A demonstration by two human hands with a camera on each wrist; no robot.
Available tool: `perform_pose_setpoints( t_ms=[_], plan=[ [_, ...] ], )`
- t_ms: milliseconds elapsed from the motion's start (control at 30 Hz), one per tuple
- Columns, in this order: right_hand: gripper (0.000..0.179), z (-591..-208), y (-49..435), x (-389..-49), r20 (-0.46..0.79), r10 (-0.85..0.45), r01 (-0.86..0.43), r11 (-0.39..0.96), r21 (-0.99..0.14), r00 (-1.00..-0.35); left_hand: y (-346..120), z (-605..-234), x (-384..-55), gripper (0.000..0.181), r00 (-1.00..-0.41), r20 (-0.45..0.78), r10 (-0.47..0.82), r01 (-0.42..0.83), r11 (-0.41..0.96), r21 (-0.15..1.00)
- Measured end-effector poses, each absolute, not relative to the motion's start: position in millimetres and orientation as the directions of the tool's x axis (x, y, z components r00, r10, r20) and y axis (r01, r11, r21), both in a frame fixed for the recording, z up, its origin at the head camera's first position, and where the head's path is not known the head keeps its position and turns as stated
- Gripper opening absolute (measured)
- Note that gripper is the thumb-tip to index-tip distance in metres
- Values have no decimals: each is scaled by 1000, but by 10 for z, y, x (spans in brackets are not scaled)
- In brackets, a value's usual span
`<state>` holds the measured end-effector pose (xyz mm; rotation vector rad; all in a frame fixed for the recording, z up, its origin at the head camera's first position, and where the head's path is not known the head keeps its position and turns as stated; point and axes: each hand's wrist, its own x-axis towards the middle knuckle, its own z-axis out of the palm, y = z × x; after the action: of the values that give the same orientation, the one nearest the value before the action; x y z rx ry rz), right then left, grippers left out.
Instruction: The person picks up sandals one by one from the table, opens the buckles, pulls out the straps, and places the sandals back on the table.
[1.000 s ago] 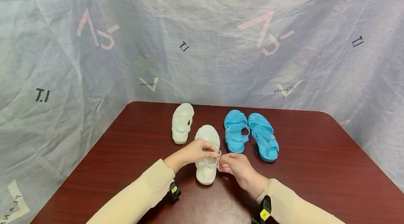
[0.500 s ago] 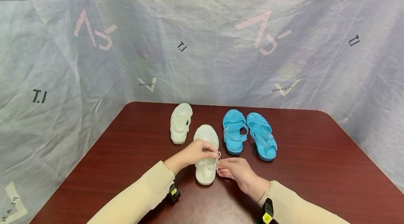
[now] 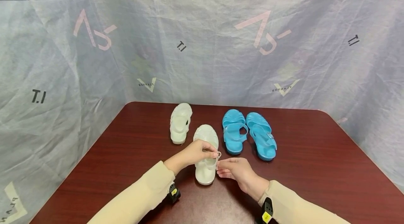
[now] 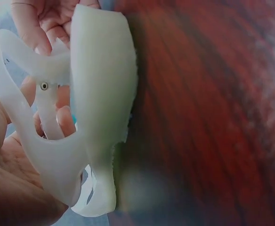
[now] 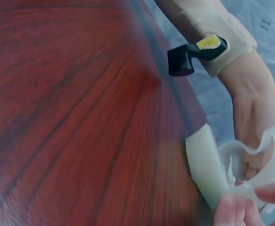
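Observation:
A white jelly sandal (image 3: 204,176) stands upright on the table, toe pointing away. My left hand (image 3: 197,152) reaches across the sandal from the left, pinching its ankle strap by the small ring-like buckle (image 3: 219,154) on the right side. At that same side my right hand (image 3: 238,170) pinches the strap's lower part between thumb and fingers. From the left wrist, the sandal's pale sole edge (image 4: 102,70) and a strap with a metal stud (image 4: 44,86) show. The right fingertips (image 5: 234,207) are beside the heel in the right wrist view; whether the strap passes through the buckle is hidden.
Another white sandal (image 3: 180,122) lies at the back left. Two blue sandals, one (image 3: 233,134) beside the other (image 3: 262,138), stand to the right behind my right hand. The dark red table (image 3: 132,139) is enclosed by a grey printed cloth (image 3: 202,69).
My right hand has lowered slightly along the strap, away from the buckle. The left hand keeps its pinch. The view has shifted a little; the sandals stay put.

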<state>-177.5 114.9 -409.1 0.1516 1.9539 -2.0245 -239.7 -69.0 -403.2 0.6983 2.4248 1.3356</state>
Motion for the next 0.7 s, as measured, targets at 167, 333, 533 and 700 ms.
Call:
perform_pose_setpoints(
  t_ms=[167, 333, 533, 700],
  plan=[
    [30, -4085, 1141, -1817, -325, -190, 329, 13, -944, -926, -701, -4042, -2403, 19, -844, -23, 536, 263, 450, 853],
    [27, -4048, 1125, -1835, -319, -175, 317, 44, -948, -931, -716, -4040, -2413, 20, -852, -26, 523, 251, 451, 857],
    [27, -4031, 1109, -1842, -311, -164, 311, 25, -950, -936, -720, -4012, -2408, 20, -851, -27, 524, 240, 434, 868],
    [26, -4034, 1073, -1843, -302, -123, 306, -8, -952, -945, -743, -4024, -2420, 21, -843, -47, 536, 220, 422, 879]
  ],
)
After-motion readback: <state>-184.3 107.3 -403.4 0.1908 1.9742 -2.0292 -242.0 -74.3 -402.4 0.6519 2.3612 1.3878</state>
